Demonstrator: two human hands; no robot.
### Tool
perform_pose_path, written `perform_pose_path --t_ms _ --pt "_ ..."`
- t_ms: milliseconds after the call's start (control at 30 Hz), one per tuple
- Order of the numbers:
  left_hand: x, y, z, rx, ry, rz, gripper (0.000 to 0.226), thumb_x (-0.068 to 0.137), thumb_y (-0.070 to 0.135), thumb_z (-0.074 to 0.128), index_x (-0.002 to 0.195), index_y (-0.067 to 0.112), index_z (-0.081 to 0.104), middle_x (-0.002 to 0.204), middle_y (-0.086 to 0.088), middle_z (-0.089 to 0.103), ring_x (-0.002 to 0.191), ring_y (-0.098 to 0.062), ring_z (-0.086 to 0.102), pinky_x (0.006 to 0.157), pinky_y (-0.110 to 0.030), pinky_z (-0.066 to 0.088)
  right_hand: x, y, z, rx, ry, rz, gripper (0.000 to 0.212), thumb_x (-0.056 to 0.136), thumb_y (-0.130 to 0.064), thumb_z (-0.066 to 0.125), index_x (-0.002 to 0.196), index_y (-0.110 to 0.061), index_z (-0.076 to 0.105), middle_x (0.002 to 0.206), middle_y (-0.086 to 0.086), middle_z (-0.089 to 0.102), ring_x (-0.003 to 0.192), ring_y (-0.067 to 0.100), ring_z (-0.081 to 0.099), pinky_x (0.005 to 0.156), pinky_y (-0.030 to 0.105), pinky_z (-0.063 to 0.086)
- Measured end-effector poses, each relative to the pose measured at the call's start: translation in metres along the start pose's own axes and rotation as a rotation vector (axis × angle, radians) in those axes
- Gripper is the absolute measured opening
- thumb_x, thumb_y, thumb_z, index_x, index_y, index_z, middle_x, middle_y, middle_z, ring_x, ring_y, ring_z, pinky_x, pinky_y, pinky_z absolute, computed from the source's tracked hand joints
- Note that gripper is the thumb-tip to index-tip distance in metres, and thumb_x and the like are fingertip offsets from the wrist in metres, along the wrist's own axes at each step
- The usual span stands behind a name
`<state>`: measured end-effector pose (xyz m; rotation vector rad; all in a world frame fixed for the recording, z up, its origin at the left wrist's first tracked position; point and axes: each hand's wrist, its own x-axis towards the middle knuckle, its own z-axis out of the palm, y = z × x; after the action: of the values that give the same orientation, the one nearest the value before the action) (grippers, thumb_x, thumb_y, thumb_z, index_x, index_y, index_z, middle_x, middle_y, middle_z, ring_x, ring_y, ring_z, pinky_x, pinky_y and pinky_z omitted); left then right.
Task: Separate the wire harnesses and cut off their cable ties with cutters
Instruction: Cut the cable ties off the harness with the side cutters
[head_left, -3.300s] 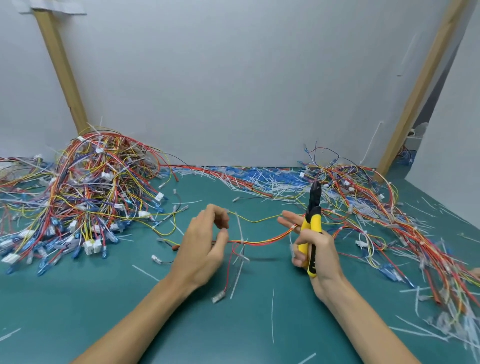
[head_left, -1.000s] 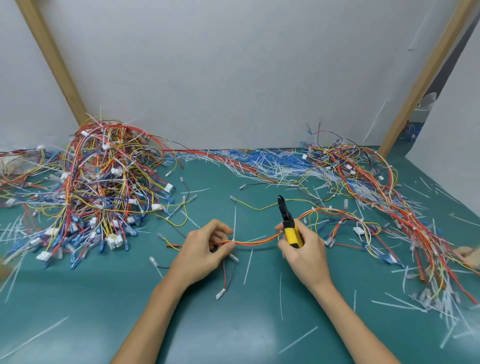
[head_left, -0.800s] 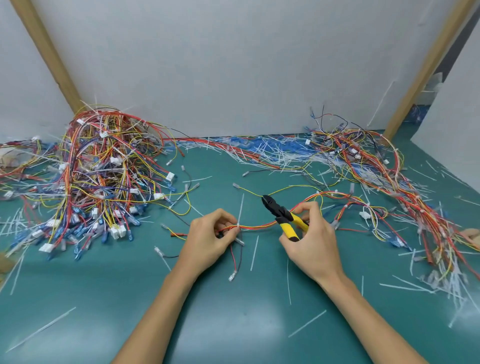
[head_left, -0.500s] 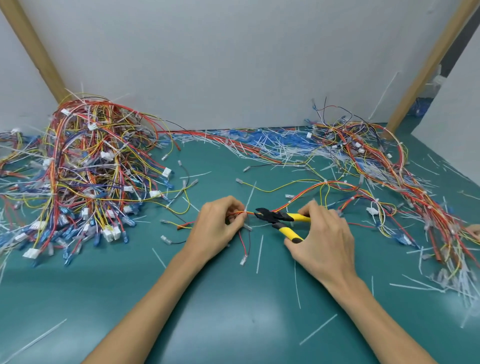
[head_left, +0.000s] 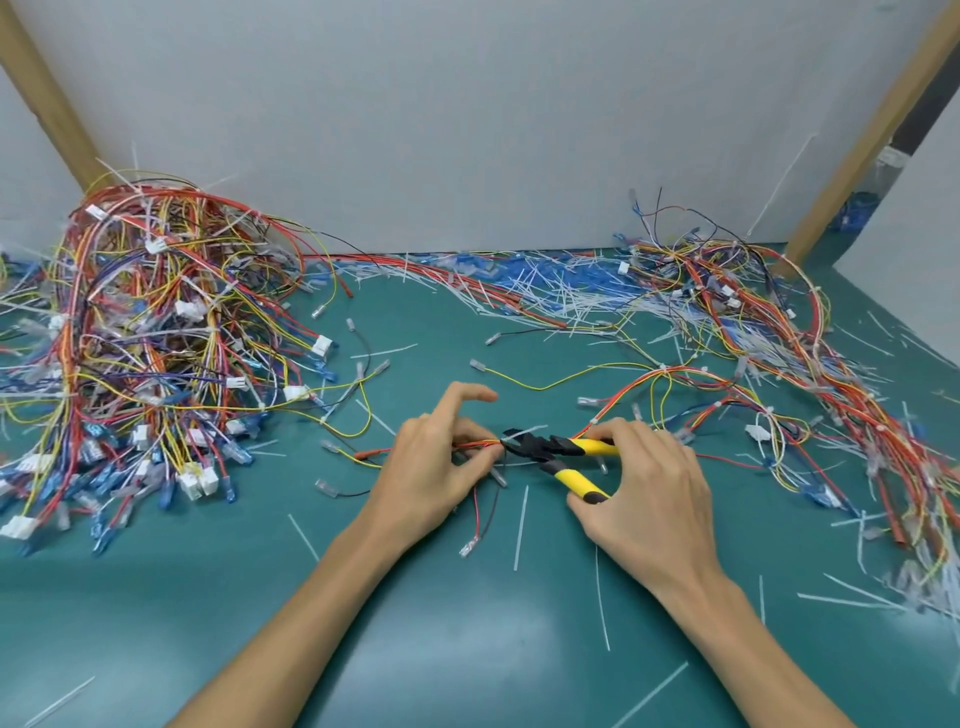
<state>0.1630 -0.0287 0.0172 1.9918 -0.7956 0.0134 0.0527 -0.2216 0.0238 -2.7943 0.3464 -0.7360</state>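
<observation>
Left fingers (head_left: 462, 427) pinch a thin red-and-yellow wire harness (head_left: 475, 443) just beside right fingers (head_left: 628, 434) gripping yellow-handled black cutters (head_left: 550, 449), whose jaws at its white cable tie (head_left: 532, 428) could nick a wire if misaligned.

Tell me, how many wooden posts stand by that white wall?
2. One wooden post rises behind the wire heap at far left; the other stands at far right. More could lie outside the frame.

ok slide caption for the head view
Left hand pinches a wire harness; right hand holds yellow cutters at its cable tie.
</observation>
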Motion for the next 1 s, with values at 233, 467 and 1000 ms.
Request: perform_pose_path --t_ms 233,467,1000 --pt "-0.001 0.001 0.001 0.016 -0.031 0.007 0.046 0.086 0.012 0.073 0.119 0.030 0.046 0.089 0.028 0.073 0.082 -0.001 0.070 0.084 -0.025 0.052 0.001 0.003 0.002 -0.010 -0.021 -0.029 0.036 0.067 -0.022 0.087 0.096 -0.022 0.066 0.083 -0.007 0.064 0.078 0.028 0.056 0.072 0.041 0.047" --pt "-0.002 0.005 -0.005 -0.098 0.027 -0.063 0.044 0.087 0.009 0.070 0.111 0.033 0.044 0.085 0.019 0.075 0.071 -0.008 0.070 0.043 -0.017 0.050 0.007 0.000 0.006 -0.015 -0.070 -0.127 0.022 0.070 -0.022 0.077 0.086 -0.020 0.061 0.074 -0.005 0.059 0.070 0.027 0.056 0.057 0.036 0.044" --pt "0.003 -0.005 -0.007 -0.231 0.142 -0.213 0.039 0.085 0.002 0.074 0.102 0.024 0.046 0.080 0.005 0.077 0.063 -0.017 0.069 0.068 -0.028 0.055 0.060 0.010 0.027 -0.051 -0.301 -0.252 0.018 0.064 -0.030 0.044 0.078 -0.021 0.052 0.064 -0.002 0.053 0.065 0.029 0.052 0.054 0.034 0.034"
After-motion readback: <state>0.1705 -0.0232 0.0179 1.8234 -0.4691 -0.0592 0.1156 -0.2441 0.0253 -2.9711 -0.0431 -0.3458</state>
